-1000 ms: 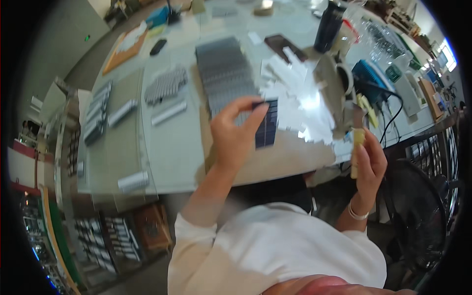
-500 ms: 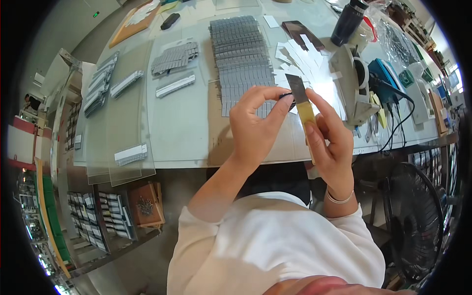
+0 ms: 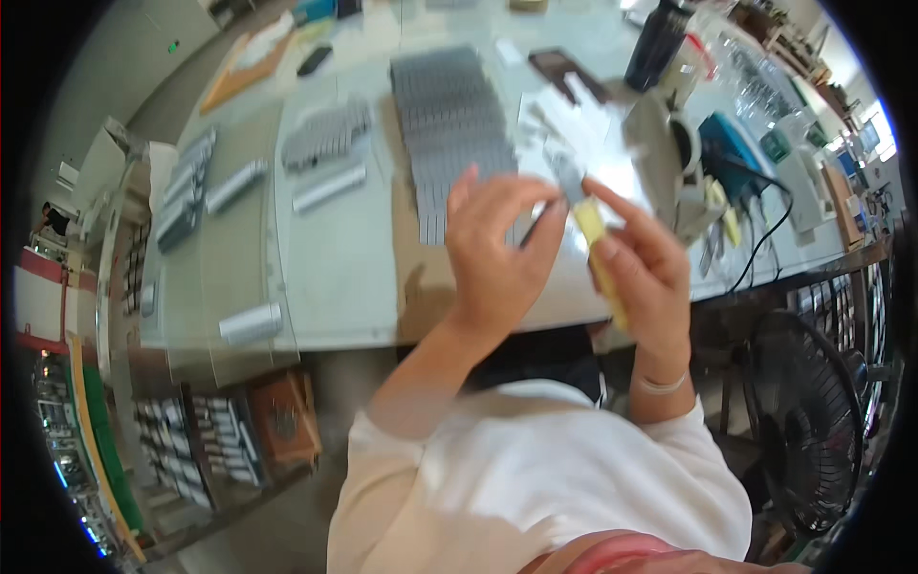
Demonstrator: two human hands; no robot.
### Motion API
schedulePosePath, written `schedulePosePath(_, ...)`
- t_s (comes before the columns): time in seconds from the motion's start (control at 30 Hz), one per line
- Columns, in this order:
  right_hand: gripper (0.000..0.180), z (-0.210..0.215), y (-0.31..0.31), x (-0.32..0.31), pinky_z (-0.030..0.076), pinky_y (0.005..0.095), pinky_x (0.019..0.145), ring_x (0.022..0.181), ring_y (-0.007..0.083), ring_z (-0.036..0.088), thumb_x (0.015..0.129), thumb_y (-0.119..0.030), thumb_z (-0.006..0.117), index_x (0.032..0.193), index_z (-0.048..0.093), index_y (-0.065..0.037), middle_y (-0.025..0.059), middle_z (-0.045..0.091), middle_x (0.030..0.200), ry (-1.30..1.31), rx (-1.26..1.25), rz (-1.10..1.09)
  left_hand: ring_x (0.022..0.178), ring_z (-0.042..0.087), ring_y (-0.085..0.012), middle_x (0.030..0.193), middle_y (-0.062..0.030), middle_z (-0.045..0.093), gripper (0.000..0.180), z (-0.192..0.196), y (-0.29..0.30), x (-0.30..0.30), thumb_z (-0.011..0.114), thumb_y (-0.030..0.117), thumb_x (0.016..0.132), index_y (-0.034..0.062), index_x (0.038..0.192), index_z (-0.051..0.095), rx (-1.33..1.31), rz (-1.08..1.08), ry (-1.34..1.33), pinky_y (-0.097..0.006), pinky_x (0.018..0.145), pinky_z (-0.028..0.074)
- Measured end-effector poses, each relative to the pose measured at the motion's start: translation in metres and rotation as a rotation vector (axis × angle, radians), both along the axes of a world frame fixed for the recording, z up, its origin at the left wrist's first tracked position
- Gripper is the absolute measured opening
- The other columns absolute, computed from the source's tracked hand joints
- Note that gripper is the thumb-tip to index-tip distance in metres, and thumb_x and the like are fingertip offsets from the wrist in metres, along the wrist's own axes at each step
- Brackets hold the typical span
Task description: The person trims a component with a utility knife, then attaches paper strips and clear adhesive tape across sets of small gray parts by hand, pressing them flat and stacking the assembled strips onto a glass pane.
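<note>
My right hand (image 3: 648,273) is closed around a scraper (image 3: 591,225) with a yellow handle and a flat metal blade pointing away from me. Its index finger lies along the side near the blade. Just left of the blade, my left hand (image 3: 502,249) has thumb and index finger pinched together. What they pinch is too blurred and small to make out. Both hands are above the near part of the table. Beyond them lies a long overlapping row of grey strips (image 3: 449,115) on brown board (image 3: 421,311). White strips (image 3: 583,124) are scattered behind the scraper.
Stacks of grey pieces (image 3: 325,134) and bundled strips (image 3: 251,323) sit on glass sheets at left. On the right stand a dark bottle (image 3: 658,46), a blue box (image 3: 729,143) with black cables and a grey device. A black fan (image 3: 808,421) is at lower right.
The whole view has shifted and blurred a little. My left hand has turned slightly, and the dark loop at its fingertips no longer shows clearly. My right hand keeps hold of the scraper.
</note>
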State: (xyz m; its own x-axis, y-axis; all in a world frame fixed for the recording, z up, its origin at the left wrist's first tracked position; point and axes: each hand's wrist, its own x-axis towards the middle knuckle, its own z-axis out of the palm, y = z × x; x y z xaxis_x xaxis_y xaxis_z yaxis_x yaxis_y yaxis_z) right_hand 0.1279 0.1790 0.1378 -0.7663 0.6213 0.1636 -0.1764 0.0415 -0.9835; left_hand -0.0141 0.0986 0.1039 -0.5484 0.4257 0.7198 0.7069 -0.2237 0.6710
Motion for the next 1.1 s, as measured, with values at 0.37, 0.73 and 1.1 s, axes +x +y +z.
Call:
schedulePosePath(0.37, 0.047, -0.018, 0.006, 0.004, 0.037, 0.0195, 0.058, 0.063, 0.0033, 0.048, 0.101, -0.008, 0.055, 0.147, 0.047, -0.002, -0.0038, 0.056, 0.074, -0.105, 0.155, 0.036, 0.086, 0.068, -0.0208, 0.085, -0.005, 0.07, 0.008, -0.016, 0.005, 0.005, 0.072, 0.001, 0.078, 0.0033, 0.085, 0.069, -0.06, 0.021, -0.049, -0.051, 0.11, 0.038)
schedulePosePath(0.73, 0.047, -0.028, -0.005, 0.002, 0.038, 0.0192, 0.059, 0.066, 0.0027, 0.048, 0.099, -0.002, 0.057, 0.145, 0.049, 0.001, -0.0034, 0.056, 0.076, -0.077, 0.139, 0.097, 0.092, 0.068, -0.0232, 0.091, -0.0054, 0.07, 0.009, -0.034, -0.018, 0.001, 0.074, 0.009, 0.081, 0.0085, 0.089, 0.069, -0.078, -0.019, -0.088, -0.05, 0.108, 0.037)
schedulePosePath(1.1, 0.05, -0.05, 0.017, -0.004, 0.05, 0.0355, 0.075, 0.08, 0.0241, 0.063, 0.1, -0.014, 0.054, 0.149, 0.044, -0.01, 0.0173, 0.065, 0.095, 0.041, 0.547, 0.073, 0.1, 0.063, -0.0291, 0.097, -0.0135, 0.069, 0.011, -0.051, 0.001, -0.011, 0.068, 0.0, 0.076, -0.0042, 0.086, 0.068, -0.04, -0.064, -0.201, -0.048, 0.105, 0.043)
